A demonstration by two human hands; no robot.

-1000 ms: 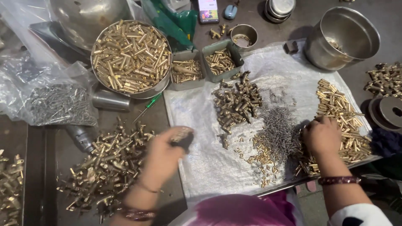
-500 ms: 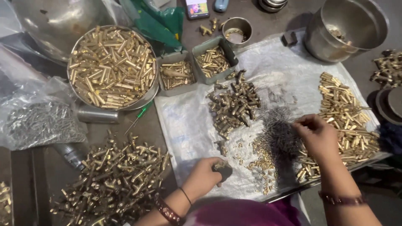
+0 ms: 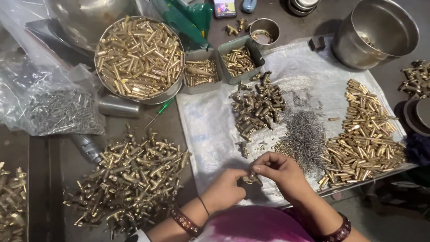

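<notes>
A: Packages? 
B: Clear plastic bag of grey metal pins (image 3: 62,110), bench far left.

A: Hands? 
B: Left hand (image 3: 226,190) and right hand (image 3: 280,172) both pinch small brass fitting (image 3: 251,179) over white sheet (image 3: 210,134). Earlier apart; now together.

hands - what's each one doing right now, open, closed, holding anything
Left hand: closed, fingertips pinching a small brass fitting.
Right hand: closed, fingers curled onto the same brass fitting from the other side.
</notes>
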